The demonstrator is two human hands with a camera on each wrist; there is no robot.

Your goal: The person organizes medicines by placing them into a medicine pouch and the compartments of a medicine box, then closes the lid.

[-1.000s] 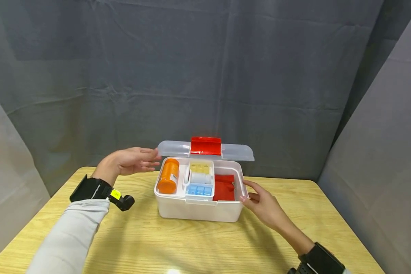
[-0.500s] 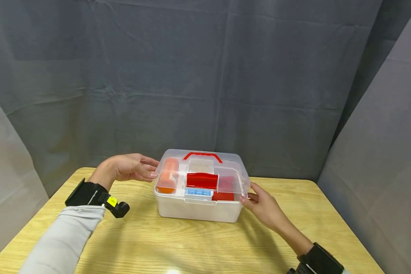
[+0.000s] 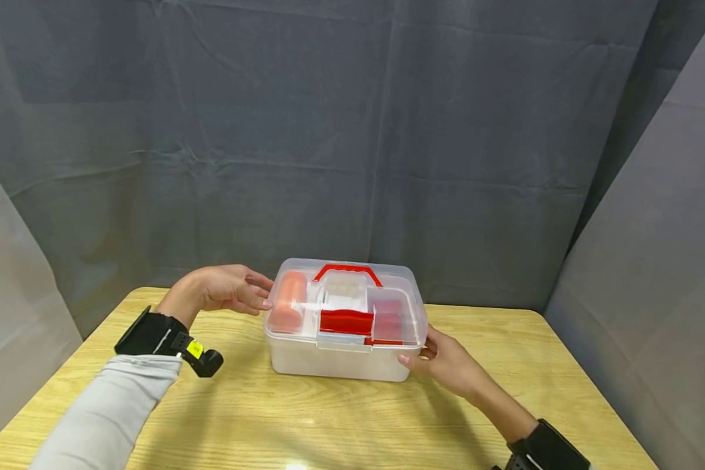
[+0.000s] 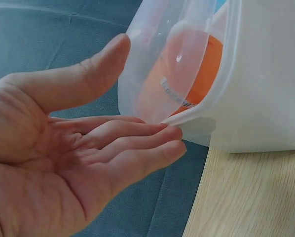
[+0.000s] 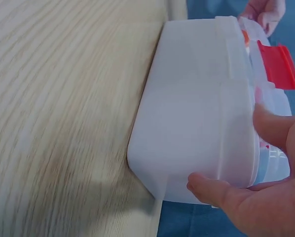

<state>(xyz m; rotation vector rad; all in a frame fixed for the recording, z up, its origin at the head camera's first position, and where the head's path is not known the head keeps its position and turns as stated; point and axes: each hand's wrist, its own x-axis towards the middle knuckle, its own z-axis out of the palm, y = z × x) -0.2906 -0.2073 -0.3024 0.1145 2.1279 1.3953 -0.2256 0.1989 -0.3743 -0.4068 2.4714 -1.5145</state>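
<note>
A white plastic storage box [image 3: 341,360] with a clear lid [image 3: 396,281] sits on the table. The lid, with its red handle [image 3: 348,267] and red latch [image 3: 346,322], lies low over the box; in the left wrist view a gap shows between lid and rim. My left hand [image 3: 229,288] has its fingers stretched out, tips at the left edge of the lid. My right hand [image 3: 449,362] holds the front right corner, thumb at the front and fingers along the right side. Through the lid show an orange bottle [image 4: 210,64] and a red item [image 3: 386,318].
The wooden table [image 3: 282,424] extends in front of the box and to both sides. A grey cloth backdrop [image 3: 352,130] hangs close behind it. Pale panels [image 3: 652,261] stand at the left and right.
The lid has swung down from upright to lie over the box. My left hand has moved slightly down and left with it. My right hand's thumb has slid lower on the box's front.
</note>
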